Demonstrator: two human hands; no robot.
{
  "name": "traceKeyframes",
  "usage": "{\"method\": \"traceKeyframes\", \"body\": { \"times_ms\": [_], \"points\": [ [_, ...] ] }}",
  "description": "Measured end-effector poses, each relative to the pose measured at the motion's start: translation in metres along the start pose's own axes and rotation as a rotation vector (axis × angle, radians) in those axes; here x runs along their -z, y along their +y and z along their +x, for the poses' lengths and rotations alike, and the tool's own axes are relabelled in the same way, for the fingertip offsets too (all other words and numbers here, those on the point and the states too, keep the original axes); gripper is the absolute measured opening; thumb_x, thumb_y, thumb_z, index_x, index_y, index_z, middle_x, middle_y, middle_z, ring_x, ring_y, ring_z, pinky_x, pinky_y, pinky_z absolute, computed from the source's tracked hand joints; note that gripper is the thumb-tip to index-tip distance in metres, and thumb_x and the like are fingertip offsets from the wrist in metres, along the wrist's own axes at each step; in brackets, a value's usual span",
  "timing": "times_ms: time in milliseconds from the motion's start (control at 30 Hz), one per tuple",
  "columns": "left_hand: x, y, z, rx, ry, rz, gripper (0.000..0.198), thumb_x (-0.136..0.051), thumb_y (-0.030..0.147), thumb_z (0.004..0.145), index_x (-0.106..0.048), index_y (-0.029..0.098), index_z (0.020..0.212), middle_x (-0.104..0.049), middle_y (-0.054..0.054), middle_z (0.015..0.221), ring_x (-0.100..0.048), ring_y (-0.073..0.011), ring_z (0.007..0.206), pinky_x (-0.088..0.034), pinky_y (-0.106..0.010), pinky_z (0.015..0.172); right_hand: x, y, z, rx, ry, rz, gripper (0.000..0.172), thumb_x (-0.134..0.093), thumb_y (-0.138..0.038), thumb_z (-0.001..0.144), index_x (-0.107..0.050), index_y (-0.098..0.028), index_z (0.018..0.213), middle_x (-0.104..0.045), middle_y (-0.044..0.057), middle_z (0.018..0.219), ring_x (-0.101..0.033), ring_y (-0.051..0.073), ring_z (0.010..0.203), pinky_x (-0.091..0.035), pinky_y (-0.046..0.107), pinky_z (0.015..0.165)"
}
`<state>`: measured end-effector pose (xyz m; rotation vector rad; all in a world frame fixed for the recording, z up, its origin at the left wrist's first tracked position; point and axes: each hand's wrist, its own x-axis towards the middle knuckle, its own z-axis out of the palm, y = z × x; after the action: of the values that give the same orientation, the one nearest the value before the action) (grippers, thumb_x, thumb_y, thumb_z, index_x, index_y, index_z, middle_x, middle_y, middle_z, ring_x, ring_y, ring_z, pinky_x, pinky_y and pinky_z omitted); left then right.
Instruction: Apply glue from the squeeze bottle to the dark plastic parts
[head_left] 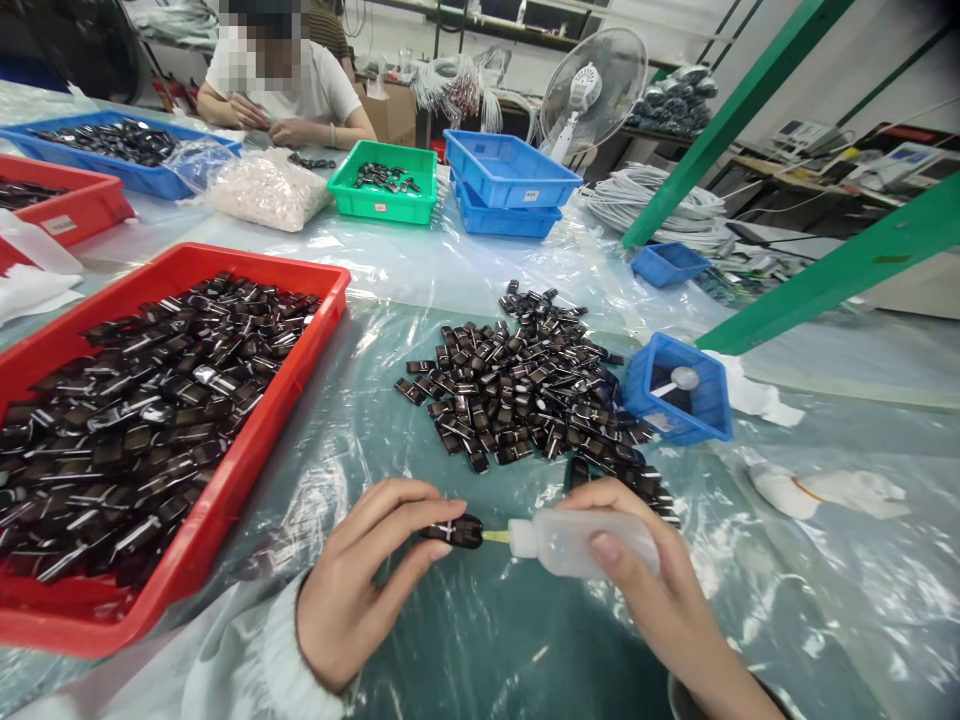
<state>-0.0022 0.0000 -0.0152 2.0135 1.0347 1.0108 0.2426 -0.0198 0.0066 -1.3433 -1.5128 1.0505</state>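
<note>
Between the thumb and fingers of my left hand (375, 570) is a small black plastic casing (463, 532), held level above the table. My right hand (652, 560) wraps round a translucent white squeeze bottle (574, 543), tipped on its side. Its thin yellowish nozzle (495, 537) points left and meets the right end of the casing; whether it goes inside I cannot tell. Just beyond my hands lies a loose pile of similar black casings (525, 385). To the left, a red tray (289, 415) is heaped with more of them.
A small blue bin (716, 400) with a scoop (684, 379) stands right of the pile, near a white glove (832, 492). Farther back are a green tray (382, 208), stacked blue trays (510, 170) and a bag of pale parts (266, 190). A green post (735, 120) rises at right. A co-worker (322, 95) sits opposite.
</note>
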Motion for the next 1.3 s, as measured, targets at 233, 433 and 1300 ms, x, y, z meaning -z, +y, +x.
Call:
{"method": "traceKeyframes", "body": {
  "times_ms": [233,433,1300],
  "points": [
    [0.0,0.0,0.0,-0.013,0.005,-0.014,0.027,-0.049,0.014,0.093,-0.057,0.027,0.115,-0.058,-0.003,0.108,-0.054,-0.0143,0.1,-0.04,-0.025,0.087,0.001,0.001,0.0,-0.008,-0.002,0.006,0.023,-0.052,-0.049,0.088,-0.062,-0.029,0.091,-0.061,-0.001,0.073,-0.056,0.013,0.057,-0.042,0.019,0.047],
    [0.0,0.0,0.0,-0.003,-0.007,-0.01,0.027,-0.049,0.014,0.093,-0.057,0.027,0.116,-0.059,-0.004,0.108,-0.055,-0.015,0.1,-0.042,-0.026,0.087,0.0,-0.002,0.003,-0.013,-0.003,0.009,0.026,-0.053,-0.051,0.086,-0.062,-0.028,0.091,-0.061,-0.001,0.073,-0.056,0.013,0.057,-0.043,0.018,0.047],
    [0.009,-0.012,0.019,0.107,0.237,-0.041,0.02,-0.049,0.019,0.091,-0.059,0.02,0.109,-0.063,-0.005,0.099,-0.058,-0.0156,0.083,-0.047,-0.029,0.075,-0.019,0.021,0.0,0.133,0.431,-0.278,0.028,-0.073,-0.025,0.073,-0.051,-0.025,0.091,-0.053,-0.001,0.079,-0.055,0.017,0.068,-0.05,0.031,0.064]
  ]
}}
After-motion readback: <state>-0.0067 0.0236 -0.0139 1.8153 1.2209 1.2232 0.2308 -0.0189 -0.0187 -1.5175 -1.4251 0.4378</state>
